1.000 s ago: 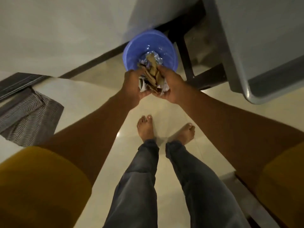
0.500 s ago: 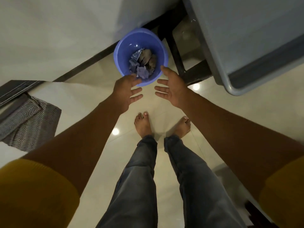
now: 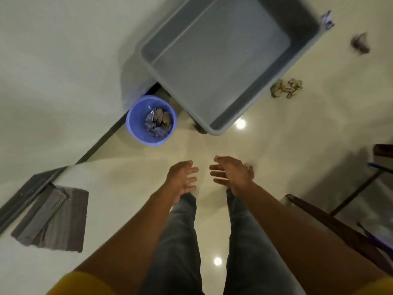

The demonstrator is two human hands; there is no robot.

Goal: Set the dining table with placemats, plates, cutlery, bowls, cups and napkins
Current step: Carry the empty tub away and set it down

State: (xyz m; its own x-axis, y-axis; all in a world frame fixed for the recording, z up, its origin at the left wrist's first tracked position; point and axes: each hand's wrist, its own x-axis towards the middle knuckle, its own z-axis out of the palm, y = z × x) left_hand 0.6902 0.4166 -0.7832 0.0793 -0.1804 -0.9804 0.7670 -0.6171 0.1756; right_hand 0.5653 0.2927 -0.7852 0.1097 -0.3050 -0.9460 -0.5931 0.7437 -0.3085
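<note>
I look straight down at a pale tiled floor. My left hand point(image 3: 183, 180) and my right hand point(image 3: 232, 174) hang in front of me with spread, relaxed fingers and hold nothing. A blue plastic bin point(image 3: 136, 122) stands on the floor against the wall, ahead and to the left of my hands. Crumpled wrappers and paper scraps point(image 3: 158, 122) lie inside it. No placemats, plates, cutlery, bowls, cups or napkins are in view.
A large grey tub point(image 3: 214, 58) sits raised just right of the bin. Crumpled scraps point(image 3: 286, 88) and a dark scrap point(image 3: 360, 45) lie on the floor at the right. A grey striped mat point(image 3: 53, 218) lies at the left. Dark wooden furniture point(image 3: 331, 226) stands at the right.
Both hands let the wrappers drop into the blue bin, then opened and drew back from it. The view has pulled away, so the bin now sits farther off and the tub is in full view.
</note>
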